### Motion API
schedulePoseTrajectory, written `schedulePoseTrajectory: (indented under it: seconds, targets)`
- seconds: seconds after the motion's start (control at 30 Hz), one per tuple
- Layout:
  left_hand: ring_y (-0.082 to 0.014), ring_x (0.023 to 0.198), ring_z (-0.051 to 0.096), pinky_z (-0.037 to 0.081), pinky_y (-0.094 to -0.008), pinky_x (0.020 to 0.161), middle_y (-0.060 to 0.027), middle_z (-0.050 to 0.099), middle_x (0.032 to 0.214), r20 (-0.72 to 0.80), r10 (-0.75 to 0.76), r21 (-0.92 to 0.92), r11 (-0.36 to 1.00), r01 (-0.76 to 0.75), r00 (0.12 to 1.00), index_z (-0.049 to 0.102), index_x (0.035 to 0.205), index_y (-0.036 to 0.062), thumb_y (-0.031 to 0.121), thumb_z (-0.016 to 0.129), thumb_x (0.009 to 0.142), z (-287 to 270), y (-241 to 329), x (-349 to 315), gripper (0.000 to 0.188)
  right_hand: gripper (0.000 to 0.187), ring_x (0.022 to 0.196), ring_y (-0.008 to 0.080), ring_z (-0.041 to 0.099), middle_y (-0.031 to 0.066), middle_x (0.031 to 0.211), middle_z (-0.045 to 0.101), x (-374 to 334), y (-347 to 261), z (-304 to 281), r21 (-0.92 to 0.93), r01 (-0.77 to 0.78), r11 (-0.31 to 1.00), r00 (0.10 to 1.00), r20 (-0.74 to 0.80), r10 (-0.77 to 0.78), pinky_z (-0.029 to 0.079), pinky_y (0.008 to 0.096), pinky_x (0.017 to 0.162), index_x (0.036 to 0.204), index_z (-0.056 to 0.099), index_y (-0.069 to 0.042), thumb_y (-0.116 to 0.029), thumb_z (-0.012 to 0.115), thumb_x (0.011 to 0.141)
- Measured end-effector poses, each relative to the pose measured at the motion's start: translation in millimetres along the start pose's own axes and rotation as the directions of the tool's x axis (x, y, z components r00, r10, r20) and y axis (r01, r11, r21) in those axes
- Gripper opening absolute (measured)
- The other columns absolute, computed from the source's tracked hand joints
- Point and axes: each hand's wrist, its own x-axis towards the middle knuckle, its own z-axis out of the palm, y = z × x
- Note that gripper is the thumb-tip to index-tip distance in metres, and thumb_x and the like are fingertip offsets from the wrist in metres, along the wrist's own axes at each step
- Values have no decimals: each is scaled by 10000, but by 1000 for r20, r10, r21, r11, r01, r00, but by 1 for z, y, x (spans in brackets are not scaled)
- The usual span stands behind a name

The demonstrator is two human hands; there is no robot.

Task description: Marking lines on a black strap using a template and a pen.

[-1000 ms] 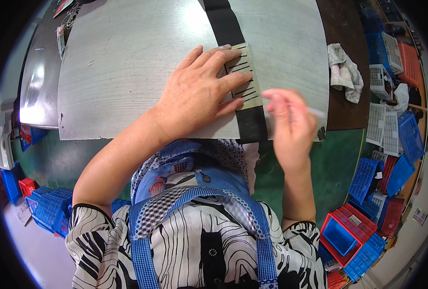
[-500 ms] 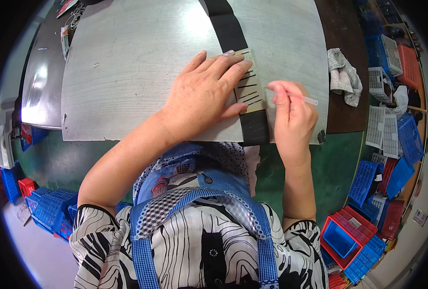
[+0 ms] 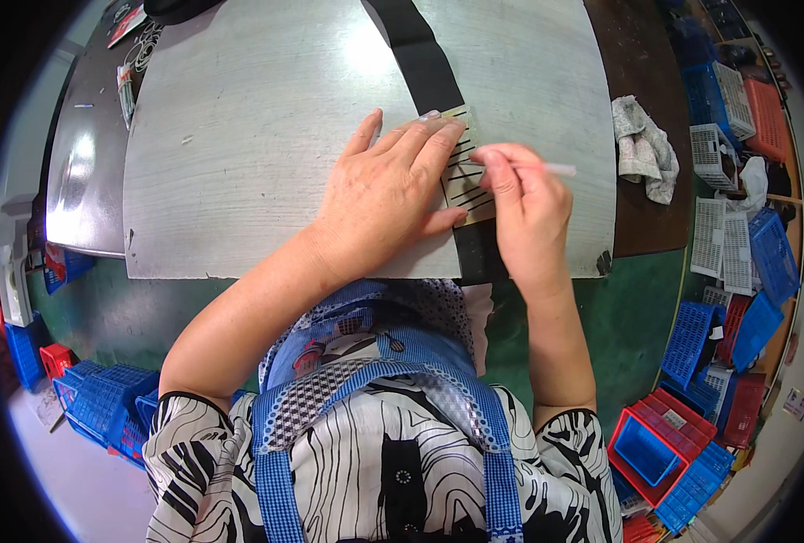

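Note:
My left hand lies flat with its fingers spread, pressing down along the left side of a yellowish slotted template. Dark slits run across the template, and part of it is hidden under my fingers. Under the template a long black strip of flat material runs from the far edge of the board to its near edge. My right hand pinches a slim whitish pen, held low and slanted, its back end pointing right. Its tip is hidden behind my fingers, over the template's right side.
A pale wood-grain board lies on the dark table. At its right is a crumpled cloth; a black object sits at the far left. Blue baskets stand at left on the floor, and a red crate among several others at right.
My right hand with the pen has moved left, from beside the template to over its slits. My left hand stays on the template. The view has shifted slightly.

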Motion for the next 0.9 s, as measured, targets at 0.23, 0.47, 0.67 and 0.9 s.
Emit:
schedulePoseTrajectory:
  seconds: [0.23,0.47,0.67,0.9]
  targets:
    - [-296,1339,552,355,-559,1178,-127,573,1434,45,-36,-46,998,38,998,403,1503,108,373,847,760,2,-2,-2,905,228,673,259,672,110,838,717,3,2,3,44,-2,999,1000,-25,3,523,370,657,942,715,-19,-182,591,1040]
    - [-297,1346,547,350,-569,1178,-133,576,1430,53,-38,-66,997,42,998,394,1512,101,374,848,764,1,-4,-1,916,186,751,320,685,141,885,717,12,-9,1,7,-41,999,999,-10,41,530,391,677,941,705,2,-142,615,1018]
    - [-289,1332,552,351,-563,1178,-136,548,1441,38,-2,-75,997,5,999,488,1437,125,372,835,782,-1,-4,-2,782,170,729,326,662,133,837,689,18,8,9,-67,62,996,997,-32,-64,523,397,676,945,694,-1,-143,625,1009]
    - [-279,1274,562,341,-571,1187,-84,550,1330,96,5,-62,998,0,995,642,1253,166,359,821,804,-1,-2,-2,520,175,761,317,665,123,852,693,28,6,16,-23,112,993,994,23,-111,522,409,696,921,697,-21,-154,621,1004]
